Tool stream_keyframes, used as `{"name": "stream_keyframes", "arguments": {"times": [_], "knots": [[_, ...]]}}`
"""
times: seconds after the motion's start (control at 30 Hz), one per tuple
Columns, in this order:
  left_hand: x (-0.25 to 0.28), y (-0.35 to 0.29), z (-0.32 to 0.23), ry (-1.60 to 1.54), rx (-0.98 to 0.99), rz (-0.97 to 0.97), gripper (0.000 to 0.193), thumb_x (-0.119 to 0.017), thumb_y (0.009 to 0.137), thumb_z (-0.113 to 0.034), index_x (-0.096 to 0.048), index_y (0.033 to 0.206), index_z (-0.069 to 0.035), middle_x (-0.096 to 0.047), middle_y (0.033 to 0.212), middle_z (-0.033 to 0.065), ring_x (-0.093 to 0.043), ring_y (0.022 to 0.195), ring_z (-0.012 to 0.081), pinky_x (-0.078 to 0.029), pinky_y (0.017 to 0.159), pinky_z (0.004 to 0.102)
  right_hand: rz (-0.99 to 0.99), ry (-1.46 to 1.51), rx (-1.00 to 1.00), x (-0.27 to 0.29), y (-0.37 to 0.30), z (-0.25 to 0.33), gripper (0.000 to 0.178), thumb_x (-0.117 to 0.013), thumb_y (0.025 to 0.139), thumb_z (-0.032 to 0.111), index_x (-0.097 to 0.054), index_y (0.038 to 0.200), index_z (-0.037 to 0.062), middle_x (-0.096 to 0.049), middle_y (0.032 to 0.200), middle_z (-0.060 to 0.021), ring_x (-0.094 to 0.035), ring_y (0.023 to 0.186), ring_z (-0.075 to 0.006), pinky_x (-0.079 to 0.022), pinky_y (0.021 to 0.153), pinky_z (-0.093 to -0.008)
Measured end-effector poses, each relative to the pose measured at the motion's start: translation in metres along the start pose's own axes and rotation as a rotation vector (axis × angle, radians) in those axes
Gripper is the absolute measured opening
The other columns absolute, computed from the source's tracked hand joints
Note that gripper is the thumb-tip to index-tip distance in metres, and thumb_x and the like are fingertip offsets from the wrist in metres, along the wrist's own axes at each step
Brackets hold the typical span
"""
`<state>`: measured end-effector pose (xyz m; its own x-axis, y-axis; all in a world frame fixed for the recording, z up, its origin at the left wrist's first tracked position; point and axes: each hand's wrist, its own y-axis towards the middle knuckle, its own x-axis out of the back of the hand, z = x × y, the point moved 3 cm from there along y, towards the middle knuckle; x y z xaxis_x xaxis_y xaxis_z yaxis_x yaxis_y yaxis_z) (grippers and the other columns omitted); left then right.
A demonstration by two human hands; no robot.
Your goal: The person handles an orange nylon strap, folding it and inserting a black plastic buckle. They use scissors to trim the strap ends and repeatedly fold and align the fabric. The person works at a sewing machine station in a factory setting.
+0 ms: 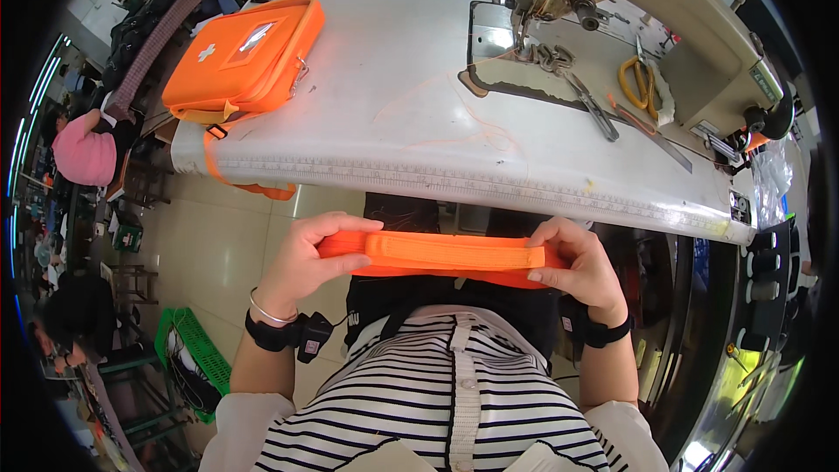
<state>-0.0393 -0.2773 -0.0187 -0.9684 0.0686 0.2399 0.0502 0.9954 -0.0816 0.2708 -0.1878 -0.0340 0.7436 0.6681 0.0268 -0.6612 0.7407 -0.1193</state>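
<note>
Above my lap, by the near edge of the sewing table, I hold an orange fabric bag piece (454, 253), seen edge-on with a long lighter orange band along its side. My left hand (301, 255) pinches its left end between thumb and fingers. At the other end, my right hand (577, 267) grips it the same way, fingers curled over the top. The piece is stretched roughly level between both hands, and its underside is hidden. On the table's left lies an orange zipped bag (232, 61) with a white cross, its strap (211, 162) hanging over the edge.
A sewing machine (699, 31) stands at the table's right, with yellow-handled scissors (642, 83) and metal snips (594, 109) beside it. A ruler strip (419, 177) runs along the front edge. On the floor at left sits a green basket (175, 323); a person in pink (86, 149) sits farther off.
</note>
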Motion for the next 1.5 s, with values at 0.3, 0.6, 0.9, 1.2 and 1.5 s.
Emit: {"name": "stream_keyframes", "arguments": {"times": [0.3,0.6,0.9,1.2,1.5], "knots": [[-0.002,-0.003,0.004,-0.036,0.043,-0.028,0.036,-0.072,0.074,0.0,-0.064,0.108,-0.003,-0.065,0.089,0.0028,-0.059,0.082,0.0095,-0.047,0.078,0.0224,-0.014,0.174,0.057,-0.008,0.006,-0.01,0.014,-0.056,0.093,0.012,-0.052,0.099,-0.0005,-0.056,0.086,-0.0016,-0.054,0.079,-0.008,-0.043,0.076,-0.0216],[0.001,-0.002,0.004,0.085,-0.005,-0.076,0.029,-0.071,0.078,-0.007,-0.064,0.106,-0.003,-0.065,0.095,0.0035,-0.06,0.084,0.0096,-0.048,0.078,0.0235,-0.118,0.012,-0.029,-0.013,0.011,-0.014,0.018,-0.052,0.096,0.018,-0.054,0.092,-0.0003,-0.056,0.072,-0.0015,-0.048,0.066,-0.0064,-0.038,0.062,-0.0202],[0.002,-0.018,0.002,-0.107,0.001,-0.09,0.036,-0.073,0.076,-0.005,-0.063,0.11,-0.004,-0.065,0.102,0.0032,-0.06,0.091,0.0105,-0.047,0.085,0.0254,-0.192,0.066,-0.061,-0.024,0.015,-0.014,0.019,-0.05,0.096,0.018,-0.055,0.091,0.0008,-0.057,0.066,-0.0016,-0.033,0.054,-0.0025,-0.026,0.049,-0.0183],[0.018,-0.028,0.006,0.184,-0.111,-0.38,0.031,-0.067,0.077,0.001,-0.062,0.107,-0.002,-0.059,0.095,0.006,-0.058,0.089,0.0174,-0.046,0.083,0.0282,-0.119,0.182,-0.028,-0.063,0.034,-0.018,0.023,-0.048,0.097,0.024,-0.053,0.09,0.0033,-0.058,0.065,-0.0039,-0.034,0.048,-0.0018,-0.023,0.044,-0.0169],[0.018,-0.03,0.014,0.352,-0.208,-0.62,0.025,-0.061,0.073,0.007,-0.062,0.097,-0.001,-0.056,0.097,0.0067,-0.057,0.089,0.0171,-0.046,0.078,0.0271,-0.236,0.016,0.078,-0.075,0.035,-0.016,0.019,-0.049,0.096,0.02,-0.052,0.092,0.0018,-0.052,0.067,0.0007,-0.032,0.052,-0.0015,-0.023,0.047,-0.0172]]}}
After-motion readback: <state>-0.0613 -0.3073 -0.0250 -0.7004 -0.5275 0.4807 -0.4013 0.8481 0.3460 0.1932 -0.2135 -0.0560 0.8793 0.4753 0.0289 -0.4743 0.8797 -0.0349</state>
